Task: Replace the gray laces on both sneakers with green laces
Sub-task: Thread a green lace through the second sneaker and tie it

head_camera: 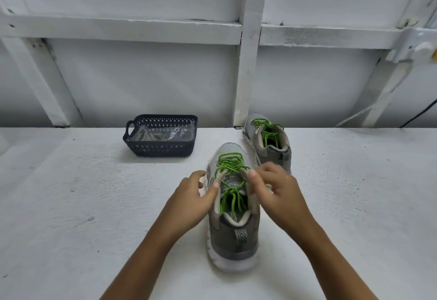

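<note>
My left hand (196, 195) grips the near sneaker (233, 236) by the left edge of its opening, thumb on the padded rim and fingers curled round the outside. My right hand (274, 188) pinches the right edge of the same opening, thumb on top beside the uppermost crossings; I cannot tell whether it also catches the lace. The green lace (230, 165) runs up this sneaker's eyelets, and its loose lengths hang down inside the shoe. The sneaker stands upright on the white tabletop (71, 205), heel toward me. Beyond its toe, to the right, stands the far sneaker (269, 148), threaded with a second green lace (268, 132). Beyond the near sneaker to the left sits a dark plastic basket (160, 149) holding pale gray laces (149, 136) and a clear plastic bag (179, 133).
</note>
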### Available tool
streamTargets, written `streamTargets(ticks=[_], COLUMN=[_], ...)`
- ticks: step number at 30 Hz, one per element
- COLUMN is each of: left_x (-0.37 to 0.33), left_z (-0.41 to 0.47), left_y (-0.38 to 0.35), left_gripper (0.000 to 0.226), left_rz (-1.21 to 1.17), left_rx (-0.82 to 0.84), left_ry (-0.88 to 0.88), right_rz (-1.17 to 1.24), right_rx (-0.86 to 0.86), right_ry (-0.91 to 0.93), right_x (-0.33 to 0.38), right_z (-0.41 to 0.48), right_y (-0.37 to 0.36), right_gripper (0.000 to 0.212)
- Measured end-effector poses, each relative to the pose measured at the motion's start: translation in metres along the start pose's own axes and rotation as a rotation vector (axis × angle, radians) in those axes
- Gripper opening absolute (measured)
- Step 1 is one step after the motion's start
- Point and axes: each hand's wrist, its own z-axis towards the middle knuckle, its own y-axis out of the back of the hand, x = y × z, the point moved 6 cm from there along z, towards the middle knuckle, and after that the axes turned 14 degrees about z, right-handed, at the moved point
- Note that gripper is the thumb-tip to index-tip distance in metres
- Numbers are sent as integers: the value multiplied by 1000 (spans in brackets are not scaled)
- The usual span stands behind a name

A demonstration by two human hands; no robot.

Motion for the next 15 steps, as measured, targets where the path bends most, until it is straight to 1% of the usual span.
streamTargets(ticks=[1, 2, 3, 4, 5, 6, 8, 11, 13, 15], left_x=[2, 1, -1, -3, -6, -7, -6, -5, -9, -14], left_z=[0, -1, -2, -2, -4, -3, 1, 14, 31, 55], left_y=[-5, -9, -13, -17, -19, -19, -17, -10, -3, 2], left_gripper=[50, 55, 55, 51, 42, 32, 25, 28, 31, 32], left_rz=[5, 5, 6, 10, 14, 19, 20, -18, -7, -1], left_rx=[40, 59, 70, 64, 49, 18, -35, -79, -120, -140], left_ry=[19, 23, 10, -12, -30, -33, -10, 38, 34, 21], right_rz=[39, 63, 96, 148, 216, 282, 341, 371, 396, 420], right_rx=[-103, -147, -124, -71, -27, -5, -12, -41, -60, -80], right_ry=[-93, -201, -324, -425, -492, -520, -503, -476, -471, -471], right_x=[-8, -17, -25, -32, -34, -33, -26, -22, -23, -27], right_z=[-1, -4, -9, -12, -17, -19, -15, 0, 17, 37], right_y=[3, 2, -4, -12, -21, -27, -34, -35, -37, -38], right_gripper=[29, 18, 10, 15, 20, 22, 22, 22, 19, 21])
